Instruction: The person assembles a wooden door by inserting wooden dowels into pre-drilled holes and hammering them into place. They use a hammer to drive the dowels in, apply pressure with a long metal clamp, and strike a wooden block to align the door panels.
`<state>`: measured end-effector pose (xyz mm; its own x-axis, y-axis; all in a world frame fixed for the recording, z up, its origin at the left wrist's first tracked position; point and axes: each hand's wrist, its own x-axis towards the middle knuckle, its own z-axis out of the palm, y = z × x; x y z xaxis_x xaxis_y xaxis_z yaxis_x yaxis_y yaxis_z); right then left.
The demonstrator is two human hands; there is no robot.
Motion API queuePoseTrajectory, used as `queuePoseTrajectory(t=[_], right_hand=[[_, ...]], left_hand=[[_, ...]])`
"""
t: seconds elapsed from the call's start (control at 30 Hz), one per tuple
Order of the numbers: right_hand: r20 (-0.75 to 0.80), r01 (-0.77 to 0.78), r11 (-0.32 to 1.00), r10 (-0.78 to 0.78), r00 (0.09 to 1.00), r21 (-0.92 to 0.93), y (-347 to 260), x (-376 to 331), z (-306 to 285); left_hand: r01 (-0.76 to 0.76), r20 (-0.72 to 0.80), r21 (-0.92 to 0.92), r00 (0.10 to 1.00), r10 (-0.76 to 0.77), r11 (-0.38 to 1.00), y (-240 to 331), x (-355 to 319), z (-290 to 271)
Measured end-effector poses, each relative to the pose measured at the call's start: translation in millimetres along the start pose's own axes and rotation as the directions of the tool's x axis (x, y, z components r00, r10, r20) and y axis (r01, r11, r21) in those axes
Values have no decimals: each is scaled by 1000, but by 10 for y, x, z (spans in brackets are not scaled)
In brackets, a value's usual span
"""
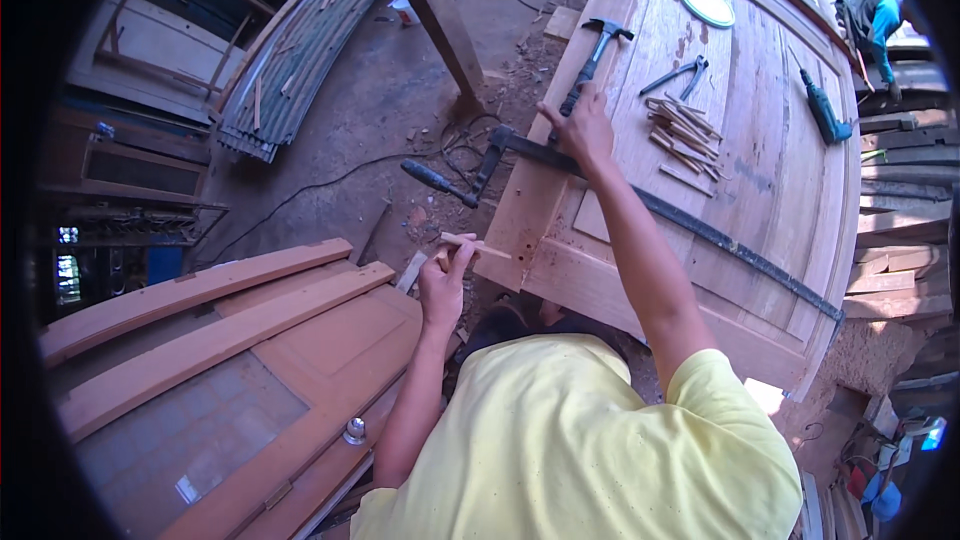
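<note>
My left hand is closed around thin wooden sticks, held beside the corner of a wooden panel door. My right hand rests over the door's near left part, thumb and fingers apart around the lower end of a hammer's handle. Just beneath this hand runs a long dark bar clamp laid across the door, its screw handle jutting past the left edge. Pincers and a pile of short wooden sticks lie to the right of the hammer.
A green drill and a round white-green lid-like disc lie on the door. Other door frames are stacked at lower left. A wooden post and corrugated sheets stand beyond; a cable crosses the floor. Another person is at far right.
</note>
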<state>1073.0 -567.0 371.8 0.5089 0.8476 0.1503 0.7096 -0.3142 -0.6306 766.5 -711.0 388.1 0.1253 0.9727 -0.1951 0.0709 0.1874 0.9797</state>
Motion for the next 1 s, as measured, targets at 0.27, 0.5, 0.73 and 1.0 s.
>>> queuePoseTrajectory(t=[0.27, 0.5, 0.73, 1.0], right_hand=[[199, -400, 915, 381, 903, 63, 210, 642, -221], [182, -176, 696, 65, 981, 697, 192, -633, -1205], [260, -358, 705, 248, 933, 612, -258, -2093, -1690], [192, -295, 733, 224, 956, 613, -511, -3341, -1617]], left_hand=[[-226, 155, 287, 970, 188, 931, -32, 262, 356], [-362, 276, 233, 914, 296, 902, -216, 311, 222], [-532, 428, 202, 803, 414, 822, -188, 364, 173], [-657, 537, 118, 673, 509, 745, -330, 442, 65]])
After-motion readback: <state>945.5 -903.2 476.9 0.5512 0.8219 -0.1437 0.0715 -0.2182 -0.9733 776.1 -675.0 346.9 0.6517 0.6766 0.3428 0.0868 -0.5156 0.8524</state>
